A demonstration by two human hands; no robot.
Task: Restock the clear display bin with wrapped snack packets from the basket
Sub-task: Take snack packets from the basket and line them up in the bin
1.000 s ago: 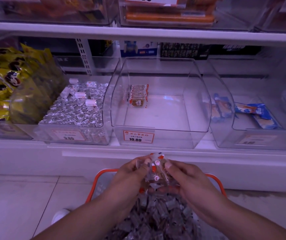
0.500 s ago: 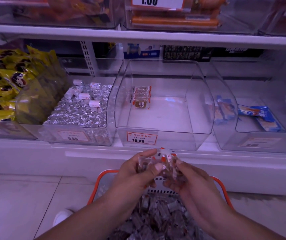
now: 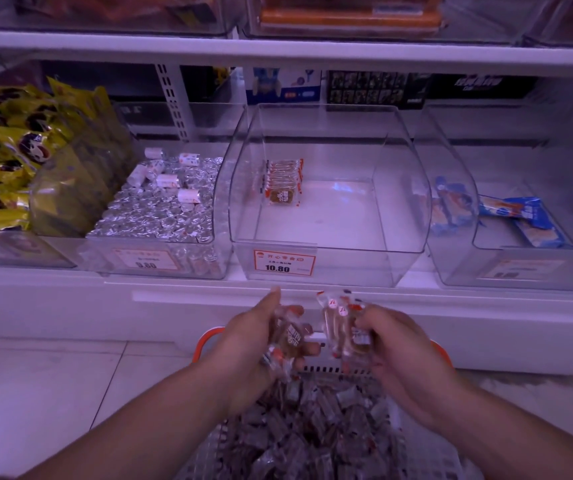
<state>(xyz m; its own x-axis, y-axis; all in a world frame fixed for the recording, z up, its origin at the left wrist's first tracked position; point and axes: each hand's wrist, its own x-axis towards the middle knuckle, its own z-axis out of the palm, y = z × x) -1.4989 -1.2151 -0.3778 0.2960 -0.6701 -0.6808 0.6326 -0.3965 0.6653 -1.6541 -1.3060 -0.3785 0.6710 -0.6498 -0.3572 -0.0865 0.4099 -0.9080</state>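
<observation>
The clear display bin [image 3: 396,216] sits on the shelf straight ahead, holding only a short row of wrapped snack packets [image 3: 283,183] at its back left. Below it, an orange-rimmed basket [image 3: 210,336] on the floor is heaped with the same packets [image 3: 306,434]. My left hand [image 3: 257,337] grips a bunch of packets [image 3: 290,337] over the basket. My right hand [image 3: 392,344] grips another bunch [image 3: 342,327], a little apart from the left one. Both hands are below the bin's front edge.
A bin of silver foil sweets [image 3: 160,209] stands left of the clear bin, and yellow snack bags [image 3: 8,150] lie further left. A bin with blue packets [image 3: 520,216] stands to the right. An upper shelf [image 3: 278,50] overhangs the bins.
The hands, which held one bunch of packets together, have parted, each now holding its own bunch. They have risen closer to the shelf front.
</observation>
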